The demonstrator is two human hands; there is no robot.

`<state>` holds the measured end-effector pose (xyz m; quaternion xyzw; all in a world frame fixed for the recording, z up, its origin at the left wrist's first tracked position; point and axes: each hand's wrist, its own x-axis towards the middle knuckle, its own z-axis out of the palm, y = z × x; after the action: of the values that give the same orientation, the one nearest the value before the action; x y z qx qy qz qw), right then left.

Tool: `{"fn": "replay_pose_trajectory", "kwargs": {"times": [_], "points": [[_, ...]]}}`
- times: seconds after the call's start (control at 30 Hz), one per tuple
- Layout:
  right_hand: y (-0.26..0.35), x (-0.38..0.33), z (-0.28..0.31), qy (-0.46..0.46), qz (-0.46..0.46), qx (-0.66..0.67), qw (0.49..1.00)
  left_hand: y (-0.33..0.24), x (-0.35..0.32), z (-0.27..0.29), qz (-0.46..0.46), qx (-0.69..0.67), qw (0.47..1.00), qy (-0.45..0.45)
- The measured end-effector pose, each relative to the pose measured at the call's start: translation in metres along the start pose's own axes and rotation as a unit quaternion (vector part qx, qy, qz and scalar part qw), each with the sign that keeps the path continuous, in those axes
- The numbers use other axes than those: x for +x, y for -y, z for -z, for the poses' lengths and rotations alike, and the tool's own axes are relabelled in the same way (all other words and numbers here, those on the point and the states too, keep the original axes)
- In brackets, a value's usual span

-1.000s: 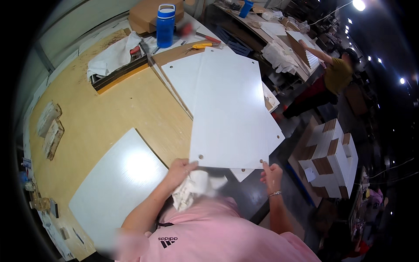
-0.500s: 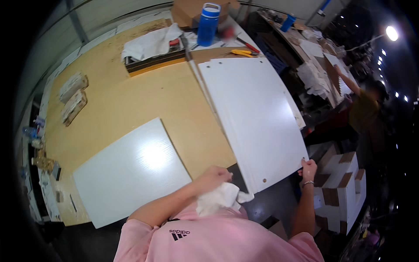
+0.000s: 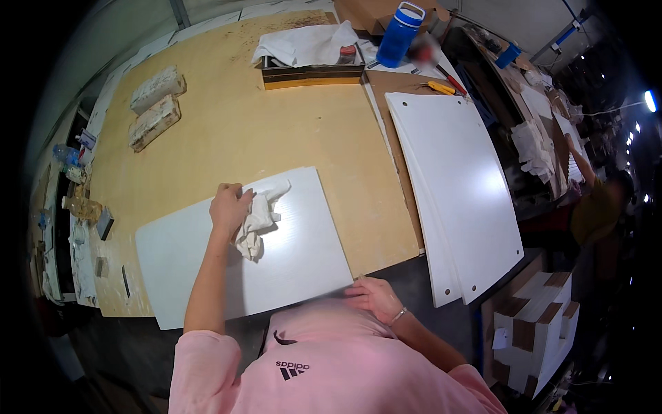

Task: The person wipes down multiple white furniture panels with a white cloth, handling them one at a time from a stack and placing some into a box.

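Observation:
A white rectangular panel (image 3: 296,259) lies at the near edge of the wooden worktable. Over it is my left hand (image 3: 229,205), fingers closed on a crumpled white cloth (image 3: 258,221) that hangs down toward the panel's face. My right hand (image 3: 376,298) is at the panel's near right corner, its fingers stretched toward the edge and nothing visible held in it. To the right, other white panels with small holes (image 3: 458,193) lie stacked, slightly fanned out, on brown cardboard.
Two whitish blocks (image 3: 155,123) rest at the table's far left. A cloth-draped box (image 3: 314,74), a blue bottle (image 3: 400,34) and yellow-handled pliers (image 3: 441,87) are at the back. A white carton (image 3: 531,324) stands right of the table. Another person (image 3: 596,207) works farther right.
My left hand has carried the cloth forward and left over the panel. My right hand has left the stacked panels for the panel's corner. The view has shifted left; the stacked panels now look fanned.

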<state>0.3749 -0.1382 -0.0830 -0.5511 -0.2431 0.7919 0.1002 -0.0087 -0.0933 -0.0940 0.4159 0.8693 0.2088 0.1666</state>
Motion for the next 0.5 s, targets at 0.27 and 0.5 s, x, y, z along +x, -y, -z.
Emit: {"fn": "replay_pose_trajectory", "kwargs": {"times": [0.27, 0.5], "points": [[-0.025, 0.019, -0.031, -0.013, 0.036, 0.013, 0.999, -0.05, -0.099, -0.031, -0.304, -0.082, 0.949, 0.036], [-0.042, 0.03, -0.021, -0.077, 0.074, -0.043, 0.993, 0.081, -0.073, 0.011, -0.32, 0.011, 0.946, 0.042]]}}
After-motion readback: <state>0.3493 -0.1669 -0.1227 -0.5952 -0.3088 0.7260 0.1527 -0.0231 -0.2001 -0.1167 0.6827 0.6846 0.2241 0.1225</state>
